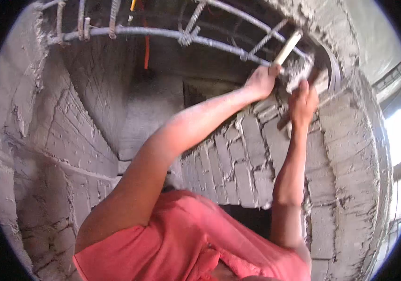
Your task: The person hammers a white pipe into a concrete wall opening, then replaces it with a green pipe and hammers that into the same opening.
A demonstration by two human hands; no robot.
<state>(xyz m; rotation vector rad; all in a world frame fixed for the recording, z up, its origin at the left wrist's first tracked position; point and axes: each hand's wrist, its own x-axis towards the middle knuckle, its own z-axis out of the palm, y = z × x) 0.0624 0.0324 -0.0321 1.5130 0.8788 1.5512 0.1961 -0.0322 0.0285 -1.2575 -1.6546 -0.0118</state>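
By the brick wall [243, 180], near the steel bars [153, 31], your right hand [302, 105] wraps the brown tool [283, 122] beside the mortar [299, 74]; your left hand [261, 83] clasps the pale stick [288, 48]. Grip firmly, knuckles clear of metal.

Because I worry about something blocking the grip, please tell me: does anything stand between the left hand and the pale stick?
Nothing visible does. The left hand is already closed around the lower end of the pale stick. Metal rods are near, but none shows between them.
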